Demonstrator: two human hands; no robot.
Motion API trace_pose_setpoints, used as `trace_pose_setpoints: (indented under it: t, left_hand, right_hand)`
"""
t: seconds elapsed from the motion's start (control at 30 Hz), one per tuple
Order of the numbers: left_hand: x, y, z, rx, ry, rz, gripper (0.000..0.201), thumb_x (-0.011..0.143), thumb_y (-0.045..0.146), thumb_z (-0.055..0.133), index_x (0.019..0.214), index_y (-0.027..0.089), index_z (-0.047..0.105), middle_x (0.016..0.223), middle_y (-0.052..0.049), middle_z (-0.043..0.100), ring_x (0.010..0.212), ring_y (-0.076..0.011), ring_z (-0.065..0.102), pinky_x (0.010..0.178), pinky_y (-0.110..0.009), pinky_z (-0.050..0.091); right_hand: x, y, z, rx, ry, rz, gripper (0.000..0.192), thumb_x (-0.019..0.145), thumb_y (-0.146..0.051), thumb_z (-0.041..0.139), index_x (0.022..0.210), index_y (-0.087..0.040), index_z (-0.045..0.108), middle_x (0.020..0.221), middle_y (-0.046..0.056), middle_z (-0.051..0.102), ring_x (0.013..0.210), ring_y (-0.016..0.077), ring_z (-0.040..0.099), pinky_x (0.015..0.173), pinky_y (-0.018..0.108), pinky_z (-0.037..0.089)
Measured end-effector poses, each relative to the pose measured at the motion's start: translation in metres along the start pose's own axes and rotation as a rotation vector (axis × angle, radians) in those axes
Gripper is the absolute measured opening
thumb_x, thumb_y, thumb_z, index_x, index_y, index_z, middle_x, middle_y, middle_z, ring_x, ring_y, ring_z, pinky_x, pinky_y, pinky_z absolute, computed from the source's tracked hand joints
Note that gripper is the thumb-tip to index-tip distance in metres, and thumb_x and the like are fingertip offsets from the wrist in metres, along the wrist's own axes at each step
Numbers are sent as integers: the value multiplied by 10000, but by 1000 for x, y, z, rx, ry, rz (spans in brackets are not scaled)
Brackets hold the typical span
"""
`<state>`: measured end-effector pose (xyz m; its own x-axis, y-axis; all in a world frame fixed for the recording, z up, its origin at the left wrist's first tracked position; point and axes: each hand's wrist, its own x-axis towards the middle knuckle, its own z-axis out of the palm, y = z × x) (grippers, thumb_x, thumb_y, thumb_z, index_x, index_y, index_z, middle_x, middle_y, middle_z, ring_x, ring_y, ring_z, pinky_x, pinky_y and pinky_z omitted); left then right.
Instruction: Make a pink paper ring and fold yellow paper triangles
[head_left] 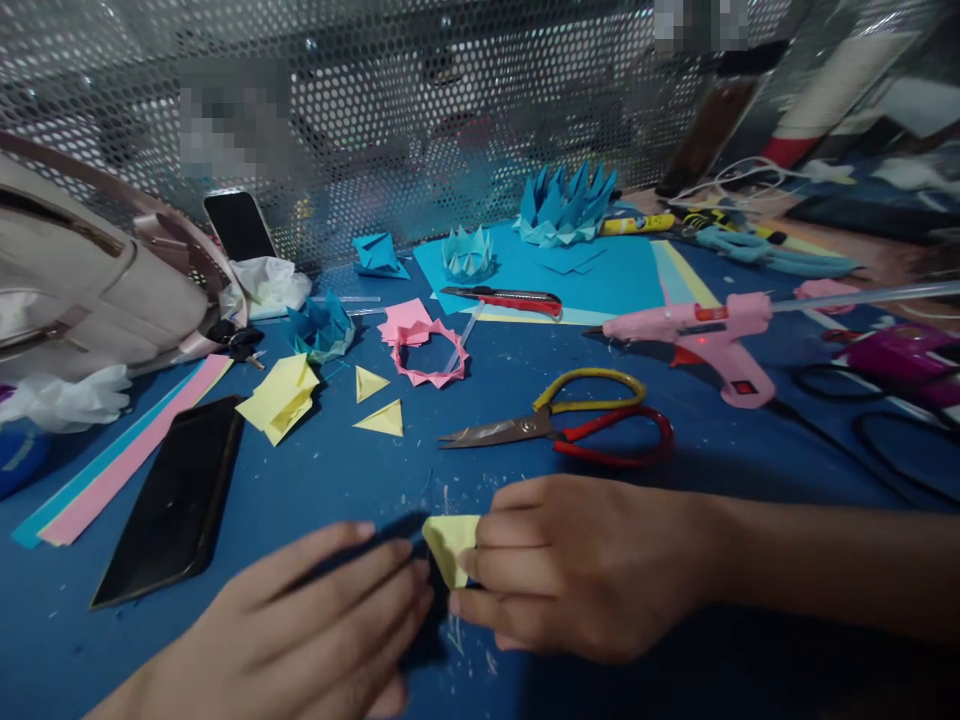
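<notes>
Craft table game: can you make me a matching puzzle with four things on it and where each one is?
Things:
1. scissors
2. glue gun
3. phone
4. small yellow paper

Places:
A. lying flat, left of the hands
B. between the fingertips of both hands
C. on the right, past the scissors
D. middle of the table, just beyond the hands

Pairs: 1-D, 2-C, 3-A, 4-B
</notes>
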<state>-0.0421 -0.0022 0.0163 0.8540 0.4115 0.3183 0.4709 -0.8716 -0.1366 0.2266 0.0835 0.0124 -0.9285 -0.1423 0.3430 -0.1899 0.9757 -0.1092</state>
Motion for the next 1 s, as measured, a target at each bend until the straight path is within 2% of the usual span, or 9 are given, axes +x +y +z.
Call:
trace_pose_setpoints:
  t: [0.07, 0.13, 0.23, 0.3, 0.57, 0.73, 0.87, 1.0]
  left_hand:
    - [-2, 0, -2, 28, -133, 137, 354, 1046, 275, 461, 1348, 141, 587, 1420, -17, 588, 1347, -172, 507, 1255, -333, 179]
    - [-1, 2, -1, -2, -180, 132, 416, 1061, 324, 412, 1394, 110, 542, 1477, -43, 528, 1389, -210, 463, 1257, -385, 159]
    - [2, 5, 2, -70, -146, 8, 468, 1088, 370, 287, 1379, 115, 550, 1497, -33, 500, 1442, -205, 383, 1269, -402, 98]
    - [3, 5, 3, -94, -150, -26, 470, 1091, 367, 273, 1381, 119, 546, 1509, -25, 481, 1461, -201, 346, 1271, -401, 90]
    - [0, -8, 4, -17, -226, 154, 559, 1066, 414, 342, 1488, 53, 408, 1549, -105, 418, 1443, -262, 375, 1239, -441, 90]
    - [0, -5, 7, 12, -226, 140, 560, 1075, 410, 312, 1503, 55, 376, 1570, -115, 382, 1476, -273, 306, 1240, -472, 66]
    - [0, 0, 7, 8, -231, 87, 543, 1086, 404, 262, 1507, 80, 371, 1579, -76, 373, 1486, -249, 284, 1254, -458, 75]
    - [-1, 5, 9, -4, -237, 38, 478, 1095, 266, 190, 1513, 111, 363, 1565, -32, 404, 1482, -217, 297, 1259, -444, 100]
  right_hand:
    - [1, 0, 0, 6, 7, 5, 230, 1016, -201, 489, 1047, -96, 691, 847, 30, 681, 738, 163, 554, 606, 346, 407]
    - [1, 0, 0, 10, 16, 15, 219, 1003, -199, 507, 995, -95, 699, 832, 25, 678, 727, 163, 553, 595, 347, 406]
    - [0, 1, 1, 2, 51, 17, 209, 999, -201, 518, 990, -102, 701, 852, 23, 693, 753, 157, 575, 611, 336, 429]
    - [-1, 3, 3, 2, 82, 18, 211, 1002, -211, 520, 1020, -99, 698, 873, 27, 706, 783, 152, 597, 620, 326, 448]
    - [-3, 7, 6, 62, 120, 46, 227, 998, -252, 540, 1018, -82, 690, 845, 37, 703, 800, 147, 631, 629, 301, 498]
    - [-3, 6, 6, 52, 117, 28, 237, 978, -256, 582, 994, -55, 705, 823, 39, 697, 786, 156, 621, 613, 308, 486]
    - [-3, 6, 5, 43, 111, 25, 241, 981, -247, 571, 992, -52, 712, 830, 48, 703, 801, 162, 622, 617, 315, 480]
    - [-3, 6, 4, 47, 115, 26, 237, 975, -246, 581, 964, -55, 720, 817, 51, 703, 788, 168, 618, 598, 322, 460]
